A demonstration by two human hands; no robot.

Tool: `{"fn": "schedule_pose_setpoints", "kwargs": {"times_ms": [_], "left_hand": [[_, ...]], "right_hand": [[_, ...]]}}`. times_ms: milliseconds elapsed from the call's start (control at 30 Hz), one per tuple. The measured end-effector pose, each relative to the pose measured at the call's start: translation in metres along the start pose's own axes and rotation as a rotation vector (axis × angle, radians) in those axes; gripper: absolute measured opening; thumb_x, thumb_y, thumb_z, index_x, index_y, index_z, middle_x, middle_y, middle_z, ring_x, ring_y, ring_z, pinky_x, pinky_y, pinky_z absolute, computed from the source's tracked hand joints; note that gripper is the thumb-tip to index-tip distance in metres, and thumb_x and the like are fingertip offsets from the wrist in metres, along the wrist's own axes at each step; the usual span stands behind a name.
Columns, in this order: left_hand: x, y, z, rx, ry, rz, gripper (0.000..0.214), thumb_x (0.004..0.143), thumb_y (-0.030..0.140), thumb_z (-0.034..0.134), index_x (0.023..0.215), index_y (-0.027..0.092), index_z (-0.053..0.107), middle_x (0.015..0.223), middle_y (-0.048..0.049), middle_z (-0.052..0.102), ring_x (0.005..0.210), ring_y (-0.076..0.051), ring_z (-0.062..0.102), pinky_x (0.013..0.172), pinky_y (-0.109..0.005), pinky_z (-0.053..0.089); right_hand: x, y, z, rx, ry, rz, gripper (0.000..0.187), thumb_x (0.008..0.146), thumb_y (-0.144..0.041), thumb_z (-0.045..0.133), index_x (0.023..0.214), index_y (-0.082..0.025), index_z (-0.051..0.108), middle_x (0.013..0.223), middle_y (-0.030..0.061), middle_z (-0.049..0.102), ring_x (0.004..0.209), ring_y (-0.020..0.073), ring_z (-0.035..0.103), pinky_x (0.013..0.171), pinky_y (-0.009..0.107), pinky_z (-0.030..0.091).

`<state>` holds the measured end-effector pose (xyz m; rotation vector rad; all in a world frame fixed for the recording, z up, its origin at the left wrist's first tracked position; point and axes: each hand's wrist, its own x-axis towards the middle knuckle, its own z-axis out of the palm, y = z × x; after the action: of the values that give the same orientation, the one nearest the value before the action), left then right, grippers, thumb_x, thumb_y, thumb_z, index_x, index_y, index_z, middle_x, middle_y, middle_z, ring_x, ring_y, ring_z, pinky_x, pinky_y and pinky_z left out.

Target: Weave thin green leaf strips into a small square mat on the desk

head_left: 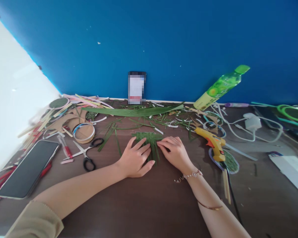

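Note:
A small mat of woven green leaf strips (153, 145) lies on the dark brown table in front of me, with loose strip ends pointing toward me. My left hand (137, 157) rests across its left part, palm down, fingers spread. At the mat's right edge, my right hand (173, 151) has thumb and fingertips pinched together where the crosswise strip ends come out. A leaf strip appears to be between those fingertips, though they hide most of it. Beyond the mat lies a long, wide green leaf (136, 112) among narrow cut strips.
Scissors (85, 152) and a phone (30, 168) lie to the left, near a tape roll (83, 133). A yellow glue gun (213, 142) with its cord sits to the right. Another phone (136, 87) and a green bottle (220, 87) lean against the blue wall.

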<state>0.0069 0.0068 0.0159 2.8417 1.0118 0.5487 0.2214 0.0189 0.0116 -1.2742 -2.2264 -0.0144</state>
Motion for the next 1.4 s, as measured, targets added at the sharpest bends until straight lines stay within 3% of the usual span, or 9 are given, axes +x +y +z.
{"fn": "schedule_pose_setpoints", "kwargs": {"times_ms": [800,1133,1400], "left_hand": [[0.0007,-0.0001,-0.0017,0.04,-0.029,0.011,0.046,0.094,0.043,0.031,0.121,0.017,0.057,0.127,-0.007,0.057,0.129,-0.027,0.037,0.108,-0.05,0.019],[0.0008,0.0007,-0.0013,0.058,-0.039,0.003,0.046,0.096,0.037,0.027,0.122,0.015,0.057,0.128,-0.0076,0.057,0.129,-0.026,0.036,0.108,-0.05,0.018],[0.0006,-0.0007,-0.0029,0.044,-0.039,0.019,0.05,0.094,0.043,0.028,0.124,0.013,0.055,0.128,-0.0105,0.056,0.121,-0.028,0.041,0.098,-0.047,0.028]], "right_hand": [[0.0014,-0.0015,0.0014,0.105,0.018,0.08,0.015,0.086,-0.02,0.054,0.08,-0.021,0.067,0.078,0.0022,0.069,0.074,0.0161,0.062,0.07,0.033,0.04],[0.0017,-0.0017,0.0,0.109,0.024,0.057,0.013,0.085,-0.018,0.055,0.079,-0.02,0.066,0.076,0.0018,0.068,0.072,0.0154,0.061,0.07,0.033,0.039],[0.0004,0.0014,0.0004,0.074,0.039,-0.023,0.016,0.087,-0.018,0.054,0.081,-0.022,0.068,0.076,0.0012,0.067,0.073,0.0145,0.06,0.072,0.033,0.037]]}}
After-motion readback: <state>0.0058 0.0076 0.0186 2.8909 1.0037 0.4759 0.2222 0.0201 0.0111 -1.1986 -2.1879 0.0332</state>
